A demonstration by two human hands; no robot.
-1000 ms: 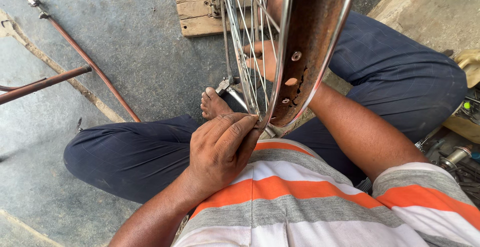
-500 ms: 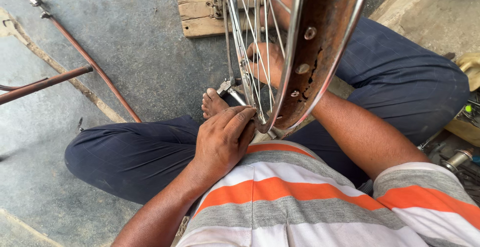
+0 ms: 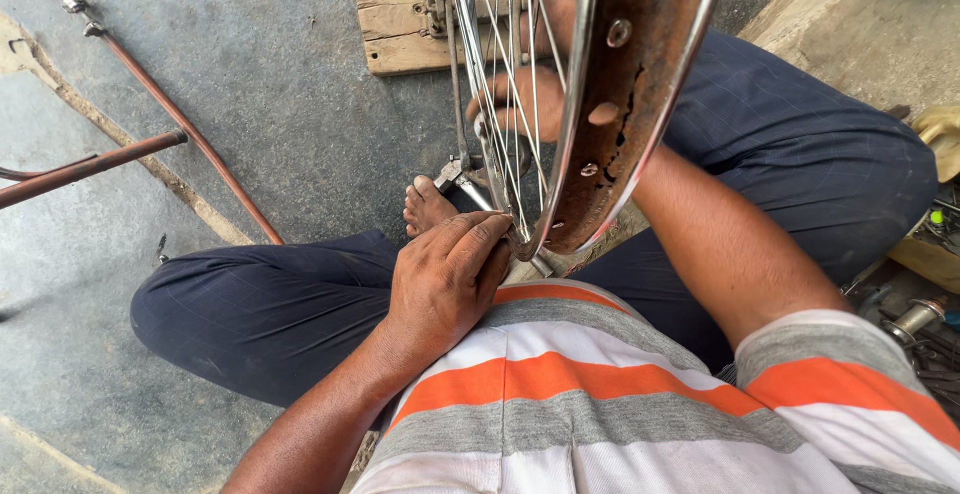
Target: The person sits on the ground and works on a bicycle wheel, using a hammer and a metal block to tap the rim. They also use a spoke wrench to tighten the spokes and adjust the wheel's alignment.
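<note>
The rusty wheel rim (image 3: 640, 104) stands on edge between the knees, its plane running near to far. The left hand (image 3: 445, 279) pinches the rim's near edge at the spokes (image 3: 505, 84). The right hand (image 3: 535, 94) grips behind the spokes. A wooden block (image 3: 395, 19) lies beyond.

The scene is lit by soft, even daylight, with no hard shadows cast on the concrete floor (image 3: 250, 104). Faint glare is seen on the chrome spokes (image 3: 500, 84). Focus is kept sharp throughout; slight stretching is noticed toward the frame edges.
</note>
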